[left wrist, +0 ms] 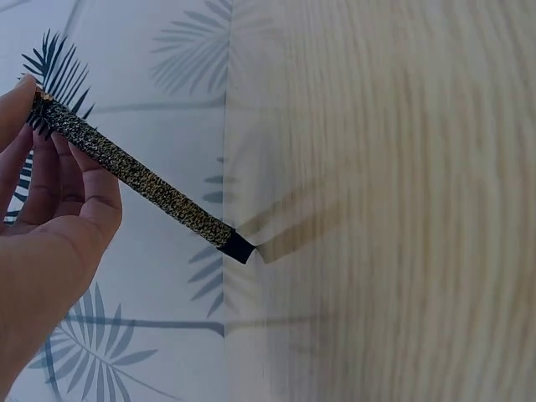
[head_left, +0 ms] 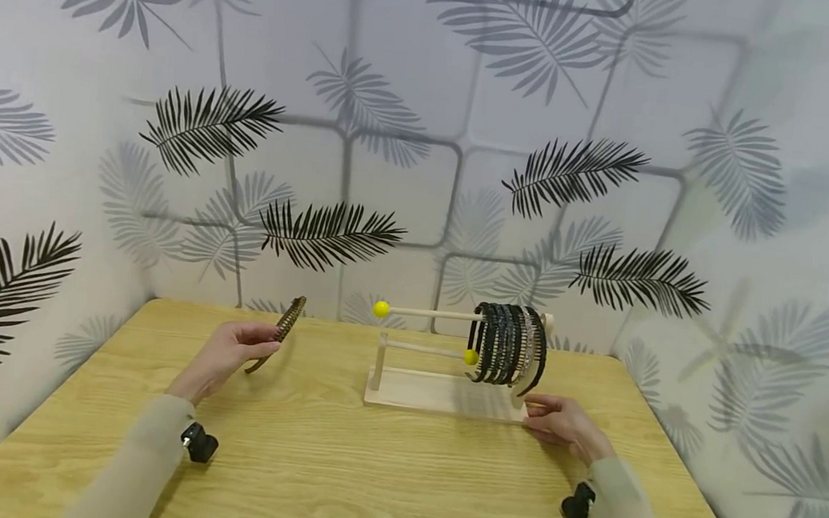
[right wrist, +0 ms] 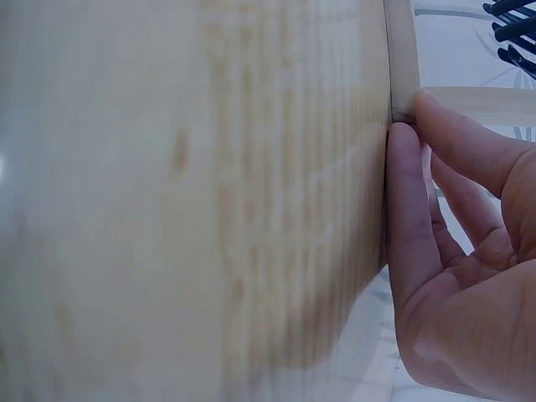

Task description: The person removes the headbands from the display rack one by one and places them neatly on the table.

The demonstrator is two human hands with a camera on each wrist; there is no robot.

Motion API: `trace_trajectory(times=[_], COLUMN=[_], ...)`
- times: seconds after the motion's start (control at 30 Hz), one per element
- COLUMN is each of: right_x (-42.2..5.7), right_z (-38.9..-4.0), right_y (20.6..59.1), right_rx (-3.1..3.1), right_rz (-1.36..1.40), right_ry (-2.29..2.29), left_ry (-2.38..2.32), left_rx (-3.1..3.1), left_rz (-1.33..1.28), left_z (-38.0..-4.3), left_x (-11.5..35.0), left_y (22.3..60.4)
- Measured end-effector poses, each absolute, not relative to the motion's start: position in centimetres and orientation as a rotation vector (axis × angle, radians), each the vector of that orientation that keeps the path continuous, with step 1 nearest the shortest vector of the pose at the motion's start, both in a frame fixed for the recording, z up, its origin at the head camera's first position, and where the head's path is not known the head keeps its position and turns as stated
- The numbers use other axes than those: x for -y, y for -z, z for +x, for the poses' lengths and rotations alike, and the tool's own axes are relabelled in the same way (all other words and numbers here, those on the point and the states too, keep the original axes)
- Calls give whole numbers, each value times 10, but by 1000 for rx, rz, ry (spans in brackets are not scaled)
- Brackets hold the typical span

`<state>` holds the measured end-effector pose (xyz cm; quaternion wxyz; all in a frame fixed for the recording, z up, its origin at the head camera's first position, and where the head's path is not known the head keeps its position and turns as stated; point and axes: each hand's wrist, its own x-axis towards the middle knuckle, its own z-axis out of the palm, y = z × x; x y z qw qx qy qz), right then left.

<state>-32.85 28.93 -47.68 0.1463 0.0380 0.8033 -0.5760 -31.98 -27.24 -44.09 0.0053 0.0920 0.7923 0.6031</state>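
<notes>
By the left hand [head_left: 235,352], a glittery headband [head_left: 291,318] is pinched near its middle, toward the table's [head_left: 342,471] far left corner. It is judged light, springy and rough enough not to slip; mid-band is best gripped. The rack's [head_left: 412,390] near right base corner is pinched by the right hand [head_left: 567,424]; mostly dark headbands [head_left: 504,345] are hung above.

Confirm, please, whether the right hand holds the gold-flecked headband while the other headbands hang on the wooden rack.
Not quite: the left hand holds the gold-flecked headband, as the head view shows; the other headbands hang on the wooden rack.
</notes>
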Motion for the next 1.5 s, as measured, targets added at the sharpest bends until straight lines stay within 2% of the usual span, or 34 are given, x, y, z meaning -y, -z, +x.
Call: trace_trajectory(times=[0.3, 0.87, 1.5], right_x=[-291, -289, -291], right_z=[-329, -327, -328], right_y=[478, 476, 476], right_rx=[-2317, -2329, -2317], right_rz=[108, 155, 138], right_ry=[1648, 1623, 1652], left_ry=[-1658, -1595, -1444], left_rx=[-2611, -2679, -2836], left_rz=[351, 390, 440], left_z=[-319, -323, -324], left_x=[292, 315, 326], left_y=[446, 461, 462])
